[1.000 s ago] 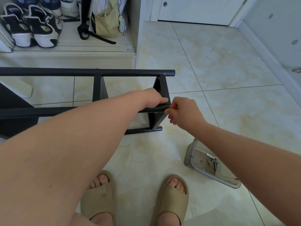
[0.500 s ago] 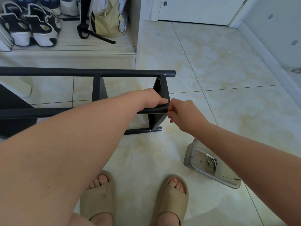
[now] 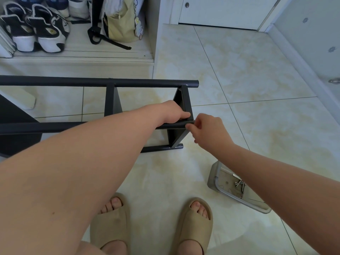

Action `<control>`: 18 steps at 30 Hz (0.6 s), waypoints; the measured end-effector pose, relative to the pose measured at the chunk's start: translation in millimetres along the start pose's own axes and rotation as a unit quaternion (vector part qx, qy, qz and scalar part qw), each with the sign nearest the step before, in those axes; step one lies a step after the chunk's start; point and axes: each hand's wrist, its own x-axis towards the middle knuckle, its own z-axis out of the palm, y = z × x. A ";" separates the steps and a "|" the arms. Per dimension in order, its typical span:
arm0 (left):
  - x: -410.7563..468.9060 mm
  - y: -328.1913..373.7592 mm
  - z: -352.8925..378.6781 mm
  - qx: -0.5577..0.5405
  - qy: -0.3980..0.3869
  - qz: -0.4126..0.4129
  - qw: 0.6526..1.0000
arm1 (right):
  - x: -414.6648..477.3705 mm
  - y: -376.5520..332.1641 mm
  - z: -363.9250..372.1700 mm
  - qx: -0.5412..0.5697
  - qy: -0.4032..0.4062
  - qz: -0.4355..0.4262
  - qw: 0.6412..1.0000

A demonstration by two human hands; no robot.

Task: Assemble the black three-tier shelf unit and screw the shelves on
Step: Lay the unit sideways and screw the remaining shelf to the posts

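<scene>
Cream floor tiles [image 3: 248,74] reach a white door [image 3: 220,11] at far right; sneakers [image 3: 36,30] and a bag [image 3: 121,24] sit in the far-left alcove [image 3: 110,52]. Black shelf frame [image 3: 92,83] lies on its side, centre-left. Left hand [image 3: 173,113] grips its near rail; right hand [image 3: 207,129] pinches that rail's tip. Tray [image 3: 215,175] with screws [image 3: 239,184], near right, is partly hidden by the right forearm [image 3: 285,181].

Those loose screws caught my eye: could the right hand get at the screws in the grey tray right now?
Probably yes. The screws lie uncovered in the open grey tray, just under the right forearm. But the right hand must first let go of the end of the black rail.
</scene>
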 end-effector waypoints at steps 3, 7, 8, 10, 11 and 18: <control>-1.1 -0.2 -1.2 0.001 -0.003 -0.005 1.000 | -0.3 3.1 0.2 -0.099 0.022 -0.127 0.987; -2.7 0.1 -1.4 0.006 -0.009 -0.006 1.000 | 2.3 4.2 3.8 -0.169 0.044 -0.167 0.970; -3.2 0.5 -1.4 0.009 -0.010 -0.007 1.000 | 3.2 4.6 4.7 -0.177 0.046 -0.160 0.970; -3.9 1.3 -1.5 0.009 -0.010 -0.007 1.000 | 4.6 6.5 6.0 -0.185 0.047 -0.141 0.971; -3.8 1.5 -1.3 0.005 -0.007 -0.006 1.000 | 5.0 8.0 6.5 -0.194 0.045 -0.134 0.971; -4.6 0.7 1.3 -0.012 -0.004 0.015 1.000 | 3.0 16.7 8.4 -0.220 0.045 -0.160 0.961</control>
